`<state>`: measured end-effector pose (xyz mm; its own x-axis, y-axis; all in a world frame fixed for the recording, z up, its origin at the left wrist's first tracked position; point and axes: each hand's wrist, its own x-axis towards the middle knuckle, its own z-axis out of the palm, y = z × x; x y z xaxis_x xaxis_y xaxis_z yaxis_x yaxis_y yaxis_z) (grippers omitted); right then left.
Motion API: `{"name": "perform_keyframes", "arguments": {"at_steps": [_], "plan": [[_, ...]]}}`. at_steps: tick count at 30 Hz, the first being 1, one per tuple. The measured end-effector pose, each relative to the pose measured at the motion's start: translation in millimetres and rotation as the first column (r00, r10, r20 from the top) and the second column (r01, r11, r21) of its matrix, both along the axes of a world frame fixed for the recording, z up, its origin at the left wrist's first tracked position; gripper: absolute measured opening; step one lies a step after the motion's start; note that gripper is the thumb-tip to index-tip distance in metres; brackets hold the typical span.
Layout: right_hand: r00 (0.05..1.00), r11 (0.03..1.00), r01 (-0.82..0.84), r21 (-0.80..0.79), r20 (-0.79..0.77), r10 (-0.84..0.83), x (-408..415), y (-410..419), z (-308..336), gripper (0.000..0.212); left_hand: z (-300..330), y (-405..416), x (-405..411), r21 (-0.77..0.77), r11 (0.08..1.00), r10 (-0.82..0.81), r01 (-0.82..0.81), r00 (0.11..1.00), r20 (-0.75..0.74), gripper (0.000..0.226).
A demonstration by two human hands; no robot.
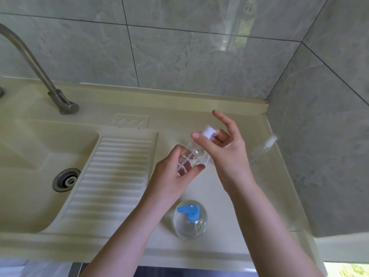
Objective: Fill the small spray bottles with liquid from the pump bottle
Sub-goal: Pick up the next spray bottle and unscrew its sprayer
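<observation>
Far left I see a curved brushed-metal tap (36,68) over a smooth cream basin (24,156) with a round steel drain (66,179). Next, a ribbed sloped washboard (111,176) moulded into the same glossy cream counter (219,226). Grey marbled tiles (199,56) behind, glossy with dark grout lines

My left hand (171,176) grips the clear plastic body of a small spray bottle (192,156), fingers and thumb curled round it, bottle tilted and held above the counter, a little liquid inside by the look of it. My right hand (225,148) pinches its white ribbed cap (208,131) between thumb and bent fingers; index finger stuck out straight, free

Below the hands, near the front edge, the pump bottle (189,222) stands upright on the counter: round clear body, clear liquid, blue plastic pump head, nozzle pointing left

Far right, second spray bottle (263,146) lying flat on the counter by the wall, clear slim cylinder, whitish cap, slightly blurred
</observation>
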<state>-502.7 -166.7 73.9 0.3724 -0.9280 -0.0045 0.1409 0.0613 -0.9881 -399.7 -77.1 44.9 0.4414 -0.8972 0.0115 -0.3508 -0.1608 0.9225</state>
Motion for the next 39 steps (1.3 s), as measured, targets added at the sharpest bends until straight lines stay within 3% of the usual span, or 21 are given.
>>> {"name": "perform_keyframes", "arguments": {"at_steps": [3,5,9,12,18,23,29,33,39], "plan": [[0.98,0.983,-0.175,0.06,0.106,0.168,-5.2,-2.7,3.7,0.068,-1.9,0.6,3.7,0.004,1.0,0.016,-0.016,1.0,0.002,0.027],[0.969,0.964,-0.239,0.115,0.087,0.23,-6.0,-3.1,5.5,0.07,-2.6,1.4,4.1,0.005,1.0,0.018,-0.018,1.0,0.012,0.026],[0.988,1.0,-0.031,-0.005,-0.153,0.03,-5.0,2.8,4.0,0.054,-1.9,3.9,3.0,-0.001,1.0,0.016,-0.016,0.996,0.089,0.032],[0.995,0.999,-0.009,-0.045,-0.104,0.004,-12.3,7.1,9.6,0.037,-0.3,10.6,5.0,-0.018,1.0,0.013,-0.011,0.992,0.125,0.034],[0.996,0.995,0.073,-0.062,0.045,-0.071,-45.6,17.5,34.0,0.032,0.1,35.7,13.9,-0.031,0.999,0.029,-0.026,0.992,0.123,0.025],[0.952,0.954,0.301,-0.023,0.072,-0.298,-87.0,30.9,36.5,0.02,-2.0,61.7,21.8,0.003,0.994,0.107,-0.107,0.993,0.052,0.023],[0.841,0.888,0.454,-0.069,-0.294,-0.454,-118.7,71.9,-54.0,0.014,-16.6,103.6,18.2,0.045,0.989,0.142,-0.138,0.985,-0.096,0.031],[0.781,0.915,0.398,-0.066,-0.499,-0.376,-114.0,93.0,-115.0,0.018,-29.0,126.1,14.5,0.076,0.982,0.184,-0.172,0.963,-0.197,0.025],[0.623,0.942,0.307,-0.134,-0.72,-0.305,-91.2,90.3,-149.7,0.011,-40.1,146.8,8.1,0.1,0.987,0.137,-0.123,0.979,-0.152,0.035]]}}
